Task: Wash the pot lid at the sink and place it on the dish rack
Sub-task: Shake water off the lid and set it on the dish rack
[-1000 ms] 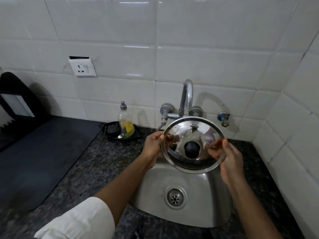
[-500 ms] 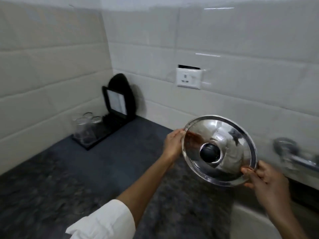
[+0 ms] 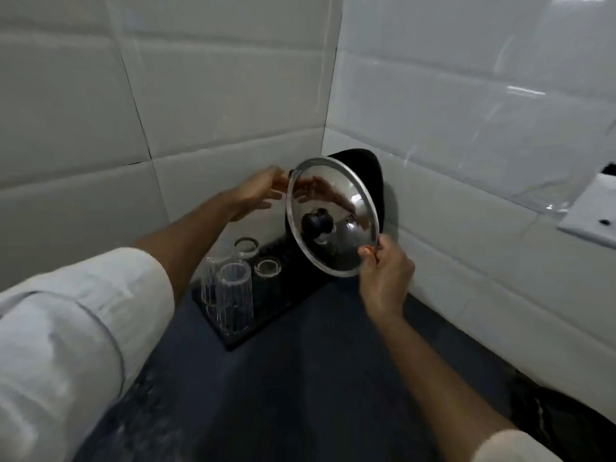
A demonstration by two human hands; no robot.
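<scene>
The pot lid [image 3: 336, 208] is shiny steel with a black knob, held upright and tilted in the air above the black dish rack [image 3: 266, 325] in the tiled corner. My right hand [image 3: 383, 271] pinches the lid's lower right rim. Beside the lid's upper left rim is my left hand [image 3: 263, 191], fingers spread; whether its fingertips touch the rim I cannot tell. The lid hides part of the rack's tall black back piece [image 3: 366, 168].
Three clear glasses [image 3: 233, 295] stand upside down on the rack's front half. White tiled walls meet in the corner behind the rack. A wall socket [image 3: 596, 208] is at the right edge. A dark mat [image 3: 316, 395] covers the counter under my arms.
The view has swung left from the sink to the corner. The lid travelled with both hands from over the sink to above the rack, and my left hand's fingers have opened.
</scene>
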